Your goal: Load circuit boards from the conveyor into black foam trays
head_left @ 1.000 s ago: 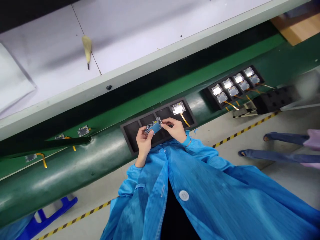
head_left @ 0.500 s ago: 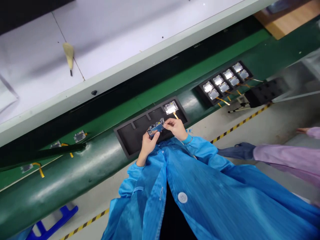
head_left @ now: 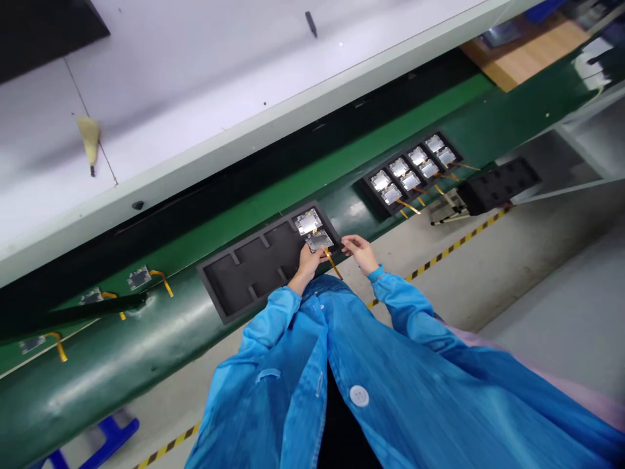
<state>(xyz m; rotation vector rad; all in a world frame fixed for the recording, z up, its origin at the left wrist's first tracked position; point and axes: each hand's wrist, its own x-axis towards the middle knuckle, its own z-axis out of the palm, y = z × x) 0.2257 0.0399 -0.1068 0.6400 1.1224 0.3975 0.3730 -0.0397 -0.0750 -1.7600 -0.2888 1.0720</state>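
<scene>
My left hand [head_left: 307,262] grips a small circuit board [head_left: 319,241] by its near edge, low in the right end of a black foam tray [head_left: 215,291]. A gold flex cable [head_left: 334,264] hangs from this board over the tray's near rim. Just beyond it, a second circuit board [head_left: 307,222] with a shiny metal cover lies in the tray. My right hand [head_left: 360,253] is beside the tray's right corner, fingers curled together; whatever may be between the fingertips is too small to make out.
A filled black tray [head_left: 385,210] holds several boards to the right, near another dark tray [head_left: 502,185]. Several boards with gold cables, one a loose circuit board [head_left: 139,278], lie on the green bench [head_left: 180,319] at left. A white shelf [head_left: 195,140] runs above.
The board held in both hands has been lowered into the tray's right end beside the other board. My right hand has moved off it to the right. The view has shifted right.
</scene>
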